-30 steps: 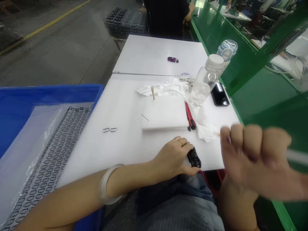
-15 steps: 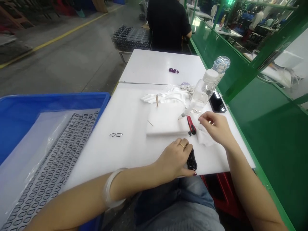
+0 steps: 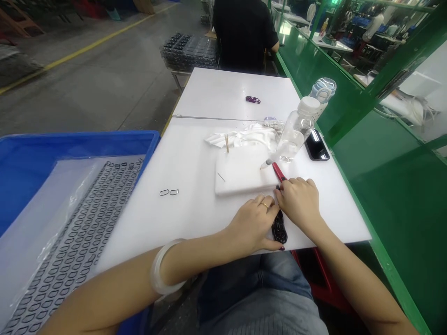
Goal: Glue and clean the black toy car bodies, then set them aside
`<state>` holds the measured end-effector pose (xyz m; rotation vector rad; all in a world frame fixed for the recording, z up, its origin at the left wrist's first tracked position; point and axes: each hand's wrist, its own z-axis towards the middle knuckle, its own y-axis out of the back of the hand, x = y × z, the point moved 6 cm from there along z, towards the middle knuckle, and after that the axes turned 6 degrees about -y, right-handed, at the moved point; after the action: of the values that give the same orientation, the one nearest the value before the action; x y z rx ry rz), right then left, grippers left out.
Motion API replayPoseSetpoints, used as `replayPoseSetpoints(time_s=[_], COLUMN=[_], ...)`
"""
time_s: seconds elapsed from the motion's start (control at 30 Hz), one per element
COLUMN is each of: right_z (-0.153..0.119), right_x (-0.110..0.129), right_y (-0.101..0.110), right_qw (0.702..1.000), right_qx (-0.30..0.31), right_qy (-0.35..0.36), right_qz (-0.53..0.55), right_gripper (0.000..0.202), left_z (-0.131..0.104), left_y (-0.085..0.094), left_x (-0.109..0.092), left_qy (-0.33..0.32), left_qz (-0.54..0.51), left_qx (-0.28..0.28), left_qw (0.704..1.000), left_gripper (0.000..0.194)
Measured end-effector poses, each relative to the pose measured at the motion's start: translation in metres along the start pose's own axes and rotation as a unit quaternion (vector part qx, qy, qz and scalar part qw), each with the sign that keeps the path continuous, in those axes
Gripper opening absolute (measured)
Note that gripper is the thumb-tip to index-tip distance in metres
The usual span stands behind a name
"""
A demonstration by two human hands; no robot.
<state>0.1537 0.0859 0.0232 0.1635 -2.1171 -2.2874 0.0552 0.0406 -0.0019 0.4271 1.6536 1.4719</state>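
Note:
My left hand (image 3: 254, 223), with a ring and a white bangle, is closed on a glossy black piece (image 3: 279, 229) at the front edge of the white table. Its fingers lie along the piece's left side, and the thumb is at the near end. Curled fingers of my right hand (image 3: 298, 200) meet the far end of the black piece beside my left fingertips; what they hold is hidden. A red utility knife (image 3: 279, 172) reaches out from beyond the right fingers. Just past my hands is a white foam block (image 3: 244, 172) with a thin stick and a white-bodied pointed tool on it.
Two small black-outlined rings (image 3: 169, 192) lie on the table (image 3: 195, 209). Behind the block are white cloth (image 3: 251, 136), a clear bottle (image 3: 295, 130) and a phone (image 3: 317, 145). A blue bin (image 3: 153, 139) with sheeted rings stands left; a green partition (image 3: 384, 172) runs along the right.
My right hand has come down and left, from above the white cloth near the bottle to the far end of the black piece. My left hand stays on the piece.

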Motion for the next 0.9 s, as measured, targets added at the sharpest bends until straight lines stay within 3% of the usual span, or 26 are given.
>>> replayPoseSetpoints(time_s=[0.1, 0.2, 0.37, 0.47, 0.57, 0.63, 0.73, 0.83, 0.9], right_z=[0.008, 0.007, -0.046, -0.079, -0.091, -0.088, -0.086, -0.105, -0.118], right_x=[0.002, -0.006, -0.037, -0.057, -0.062, -0.061, -0.058, -0.059, -0.054], right_y=[-0.003, 0.003, 0.053, 0.075, 0.065, 0.041, 0.004, 0.0, 0.007], right_qw=[1.0, 0.997, 0.959, 0.93, 0.9, 0.894, 0.889, 0.843, 0.817], right_qx=[-0.017, -0.076, -0.279, -0.339, -0.34, -0.282, -0.177, -0.218, -0.242], right_qy=[-0.011, -0.01, 0.028, 0.034, 0.066, 0.065, 0.01, -0.02, 0.005], right_qz=[-0.019, -0.032, 0.028, 0.138, 0.263, 0.341, 0.422, 0.491, 0.523], right_gripper=[0.02, 0.019, 0.021, 0.01, 0.013, 0.011, 0.006, 0.012, 0.016], left_z=[0.0, 0.0, 0.001, 0.001, 0.0, 0.0, 0.0, 0.001, 0.001], left_y=[0.001, 0.003, 0.006, 0.005, 0.006, 0.007, 0.008, 0.008, 0.008], left_x=[-0.001, -0.001, -0.002, 0.0, 0.001, 0.002, 0.003, 0.004, 0.004], left_qy=[0.013, 0.016, 0.002, -0.003, -0.004, -0.002, 0.008, 0.015, 0.015], left_qz=[0.0, 0.008, 0.018, 0.009, -0.004, -0.011, -0.018, -0.027, -0.031], left_qx=[0.022, 0.036, 0.017, 0.003, -0.031, -0.053, -0.066, -0.068, -0.073], left_qw=[1.0, 0.999, 1.0, 1.0, 0.999, 0.999, 0.998, 0.997, 0.997], left_gripper=[0.082, 0.081, 0.075, 0.072, 0.073, 0.073, 0.072, 0.071, 0.072])
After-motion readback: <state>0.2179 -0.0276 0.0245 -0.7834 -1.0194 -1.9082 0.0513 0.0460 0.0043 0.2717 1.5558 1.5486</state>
